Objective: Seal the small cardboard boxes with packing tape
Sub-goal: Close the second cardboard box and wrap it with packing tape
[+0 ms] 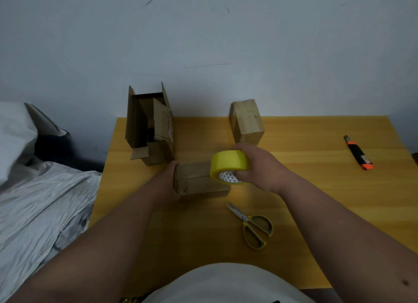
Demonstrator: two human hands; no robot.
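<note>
A small box lies on its side near the middle of the yellow worktop, and everything else can be placed from it. The left hand comes in from the lower left on an outstretched forearm and is pressed flat against the box's left end, fingertips reaching its top edge; whether the thumb curls under cannot be told. The right hand reaches in from the lower right, wrist bent inward, and grips a yellow tape roll from above and from the right, fingers curled over the rim and one finger tucked into the core. The roll stands on edge, touching the box's right end. Behind the box to the right, a taped box stands apart from it. Behind the box to the left stands an open carton, flaps up, its near corner just beside the left hand. In front of the box to the right lie scissors with yellow handles. Well to the right of the box lies an orange-and-black knife. Left of the worktop is a bed with grey sheets.
</note>
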